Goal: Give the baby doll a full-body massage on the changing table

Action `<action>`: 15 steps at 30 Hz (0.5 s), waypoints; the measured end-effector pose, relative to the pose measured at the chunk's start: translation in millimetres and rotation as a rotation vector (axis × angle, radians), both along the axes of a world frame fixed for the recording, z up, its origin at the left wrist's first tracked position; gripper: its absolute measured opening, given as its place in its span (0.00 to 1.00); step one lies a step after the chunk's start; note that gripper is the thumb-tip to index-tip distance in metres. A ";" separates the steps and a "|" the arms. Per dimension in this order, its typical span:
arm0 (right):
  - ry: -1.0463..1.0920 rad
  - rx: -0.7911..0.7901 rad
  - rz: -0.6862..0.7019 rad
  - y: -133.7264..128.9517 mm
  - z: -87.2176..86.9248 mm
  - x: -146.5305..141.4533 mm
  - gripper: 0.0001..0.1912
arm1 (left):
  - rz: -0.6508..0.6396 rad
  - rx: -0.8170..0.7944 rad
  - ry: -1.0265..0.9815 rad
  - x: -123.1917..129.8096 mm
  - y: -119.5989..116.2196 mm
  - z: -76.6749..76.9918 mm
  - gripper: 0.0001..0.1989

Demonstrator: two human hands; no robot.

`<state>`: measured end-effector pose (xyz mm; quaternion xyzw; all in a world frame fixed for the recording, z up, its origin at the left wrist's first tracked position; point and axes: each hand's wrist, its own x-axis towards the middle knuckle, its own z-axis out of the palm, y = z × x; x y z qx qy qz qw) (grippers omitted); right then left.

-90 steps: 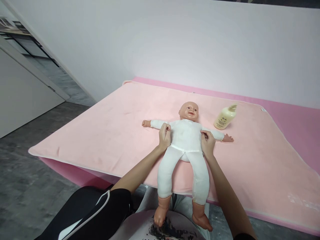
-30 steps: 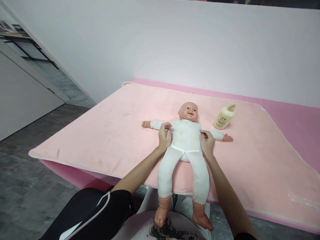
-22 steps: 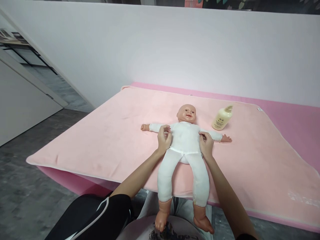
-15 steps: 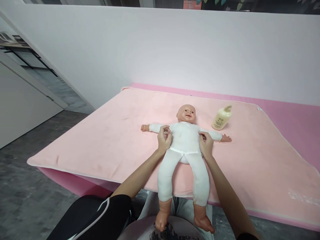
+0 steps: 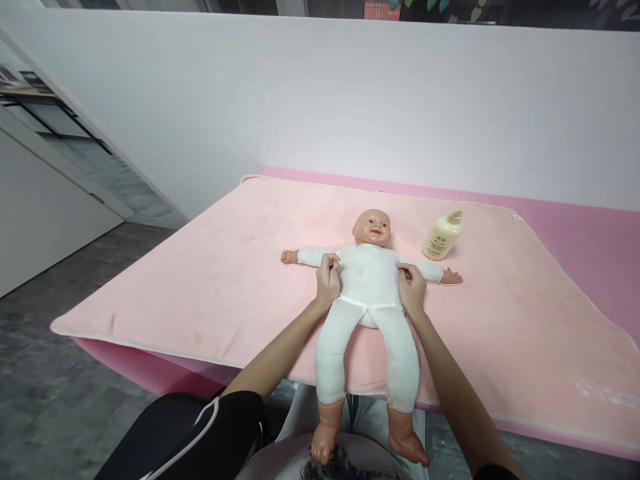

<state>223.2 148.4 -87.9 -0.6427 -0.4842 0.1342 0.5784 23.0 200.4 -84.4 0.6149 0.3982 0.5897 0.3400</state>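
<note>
A baby doll [image 5: 367,273] with a white cloth body lies on its back, arms spread wide, its feet hanging past the near edge toward me. My left hand [image 5: 328,281] is closed, thumb and fingers pinched at the doll's side just under its arm. On the opposite side, my right hand [image 5: 413,288] pinches the white cloth below the other armpit. Fingertips of both hands are partly hidden by the knuckles. Beyond the doll's outstretched arm on the right, a pale yellow pump bottle [image 5: 440,239] rests on the blanket.
A light pink blanket [image 5: 200,267] covers most of a pink table [image 5: 590,260]. Its near edge runs just in front of my body. A white wall [image 5: 320,100] rises behind the table. Grey floor [image 5: 40,373] shows at the left.
The fingers of my left hand have closed from a loose curl into a tighter pinch at the doll's side. My right hand, the doll and the bottle stay in place.
</note>
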 end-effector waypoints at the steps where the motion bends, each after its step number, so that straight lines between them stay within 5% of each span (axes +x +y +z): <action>1: 0.003 0.000 0.000 0.0 -0.1 0.0 0.11 | -0.002 -0.002 -0.003 0.1 -0.1 0.2 0.09; 15: 0.007 -0.001 0.001 -0.2 1.9 -0.1 0.11 | 0.063 0.001 0.040 0.0 -1.8 6.5 0.15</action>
